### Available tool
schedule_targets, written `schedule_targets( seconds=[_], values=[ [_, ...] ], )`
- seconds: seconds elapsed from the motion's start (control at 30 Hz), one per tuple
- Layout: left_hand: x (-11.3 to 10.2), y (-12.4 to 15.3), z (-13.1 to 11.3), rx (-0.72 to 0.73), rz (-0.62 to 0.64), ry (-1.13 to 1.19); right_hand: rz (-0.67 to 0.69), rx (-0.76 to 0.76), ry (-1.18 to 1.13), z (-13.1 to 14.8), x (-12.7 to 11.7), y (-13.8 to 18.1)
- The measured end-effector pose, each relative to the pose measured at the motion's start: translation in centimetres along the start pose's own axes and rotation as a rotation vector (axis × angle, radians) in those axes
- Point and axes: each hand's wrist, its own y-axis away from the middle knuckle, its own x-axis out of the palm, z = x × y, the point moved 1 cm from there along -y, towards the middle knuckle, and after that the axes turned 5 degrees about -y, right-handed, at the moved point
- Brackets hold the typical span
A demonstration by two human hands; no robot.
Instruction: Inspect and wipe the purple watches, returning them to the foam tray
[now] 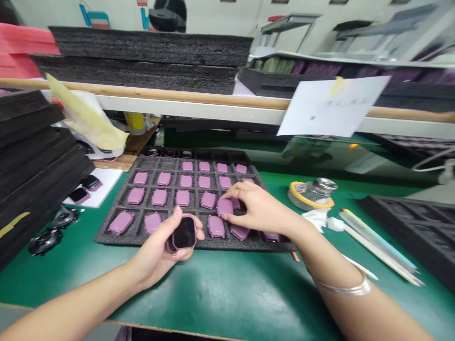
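Observation:
A black foam tray (117, 234) lies on the green mat and holds several purple watch cases, each in its own pocket. My left hand (161, 253) is at the tray's front edge, fingers wrapped round one purple watch case (184, 233) with its dark screen facing me. My right hand (258, 208) reaches over the tray's right side and pinches another purple watch case (224, 207) above a pocket. A silver bangle (350, 286) circles my right forearm.
Black foam sheets (31, 161) are stacked at the left, with more on the shelf (149, 57) behind. Right of the tray stand a yellow-rimmed metal dispenser (314, 192), white wipes, thin sticks (377, 246) and another black tray (415, 227). A white paper sheet (330, 106) hangs from the shelf.

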Motion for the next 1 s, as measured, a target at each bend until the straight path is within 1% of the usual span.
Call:
schedule_targets(
  seconds=[0.07, 0.13, 0.17, 0.27, 0.3, 0.33, 0.43, 0.5, 0.6, 0.67, 0.7, 0.77, 0.8, 0.83, 0.87, 0.9, 1.0],
  values=[
    [0.1, 0.0, -0.1, -0.033, -0.013, 0.038, 0.012, 0.019, 0.004, 0.5, -0.8, 0.3],
    [0.3, 0.0, -0.1, -0.062, -0.021, 0.062, -0.035, -0.001, -0.044, 1.7, -1.2, 0.6],
    [0.3, 0.0, 0.0, -0.068, -0.022, 0.068, -0.069, -0.053, -0.116, 2.5, -1.2, 0.8],
    [0.4, -0.2, 0.4, -0.072, -0.010, 0.080, -0.142, -0.330, -0.415, 5.6, -0.2, 1.2],
    [0.5, -0.3, 0.6, -0.073, -0.009, 0.087, -0.152, -0.396, -0.465, 6.4, 0.2, 1.5],
    [0.5, -0.3, 0.7, -0.075, -0.009, 0.099, -0.160, -0.426, -0.481, 7.2, 0.7, 1.7],
    [0.7, -0.5, 1.0, -0.062, 0.015, 0.138, -0.207, -0.388, -0.517, 8.2, 1.7, 2.2],
    [0.7, -0.7, 1.0, -0.037, 0.052, 0.144, -0.228, -0.358, -0.566, 8.2, 2.0, 2.2],
    [0.6, -0.9, 0.9, -0.006, 0.093, 0.151, -0.276, -0.355, -0.569, 7.9, 2.1, 1.9],
    [0.6, -0.9, 0.9, -0.004, 0.112, 0.152, -0.363, -0.335, -0.572, 7.8, 2.0, 1.8],
    [0.5, -0.9, 0.9, -0.009, 0.122, 0.144, -0.431, -0.310, -0.595, 7.7, 1.8, 1.8],
    [0.5, -0.8, 0.9, -0.020, 0.146, 0.120, -0.576, -0.238, -0.682, 7.6, 1.5, 2.0],
    [0.5, -0.7, 0.9, -0.025, 0.159, 0.109, -0.630, -0.208, -0.734, 7.5, 1.4, 2.1],
    [0.5, -0.6, 0.9, -0.024, 0.171, 0.106, -0.648, -0.189, -0.780, 7.4, 1.3, 2.3],
    [0.5, -0.5, 0.8, -0.023, 0.179, 0.111, -0.628, -0.186, -0.811, 7.4, 1.3, 2.4],
    [0.5, -0.5, 0.8, -0.025, 0.182, 0.119, -0.576, -0.189, -0.821, 7.4, 1.4, 2.5],
    [0.3, -0.4, 0.7, -0.043, 0.178, 0.133, -0.355, -0.212, -0.715, 7.3, 2.1, 2.6]
  ],
)
